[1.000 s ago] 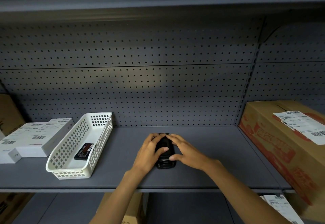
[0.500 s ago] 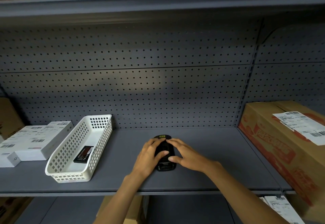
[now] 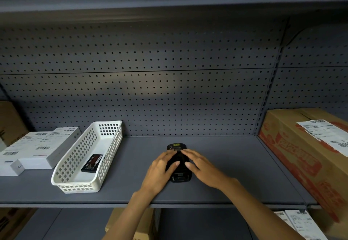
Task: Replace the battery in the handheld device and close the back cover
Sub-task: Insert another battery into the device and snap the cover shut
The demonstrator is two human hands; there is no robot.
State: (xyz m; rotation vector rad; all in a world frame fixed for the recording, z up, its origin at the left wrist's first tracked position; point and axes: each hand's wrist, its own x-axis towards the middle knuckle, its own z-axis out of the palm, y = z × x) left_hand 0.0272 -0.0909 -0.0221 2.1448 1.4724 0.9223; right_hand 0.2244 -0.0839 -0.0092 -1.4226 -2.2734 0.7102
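Observation:
A black handheld device (image 3: pixel 178 175) lies face down in the middle of the grey shelf (image 3: pixel 226 164), its far end with a small yellow label showing past my fingers. My left hand (image 3: pixel 160 172) rests flat on its left side, thumb across the back. My right hand (image 3: pixel 201 166) lies flat on its right side, thumb pressing the back cover. Both hands cover most of the device's back. A black battery (image 3: pixel 92 163) with a red label lies in the white perforated basket (image 3: pixel 75 185) to the left.
White flat boxes (image 3: pixel 35 151) with barcode labels lie at the far left. A large brown carton (image 3: pixel 308 157) with red print stands at the right end. A pegboard wall closes the back; another shelf runs overhead.
Both hands slid slightly toward me along the device, so more of its far end with the yellow label shows. The device has stayed in place.

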